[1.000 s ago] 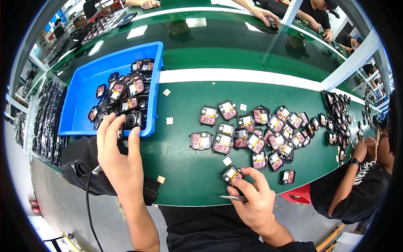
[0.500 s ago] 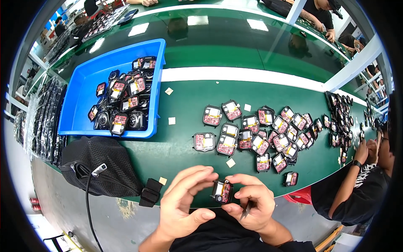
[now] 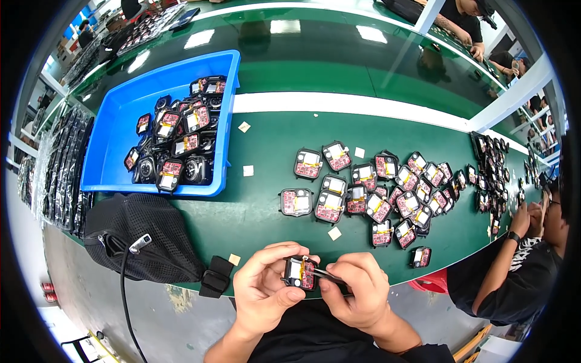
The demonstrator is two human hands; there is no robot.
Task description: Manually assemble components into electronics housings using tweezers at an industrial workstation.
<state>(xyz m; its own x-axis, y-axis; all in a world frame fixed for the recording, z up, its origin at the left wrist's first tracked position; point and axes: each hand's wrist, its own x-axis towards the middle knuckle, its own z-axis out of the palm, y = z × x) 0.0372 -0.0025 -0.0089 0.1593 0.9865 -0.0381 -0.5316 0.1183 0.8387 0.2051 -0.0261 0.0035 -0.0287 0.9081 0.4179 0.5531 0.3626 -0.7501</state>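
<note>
My left hand grips a black smartwatch case by its edges, just past the near edge of the bench. Its open face shows a red circuit board, a pale block and yellow tape. Between the thumb and fingers of my right hand is a pair of dark tweezers, whose tips reach the board's right side. Whether the tips pinch any part is too small to tell. Beyond my hands, several similar open watch cases lie loosely grouped on the green bench.
A blue bin with more watch cases stands at the left. Nearer are a black mesh bag with a cable and a black strap. Small pale squares dot the bench. At the right, a co-worker sits by another heap of cases.
The watch case has passed from my right fingers into my left hand, shifting slightly left. The tweezers, earlier tucked in my right hand, now point at the board.
</note>
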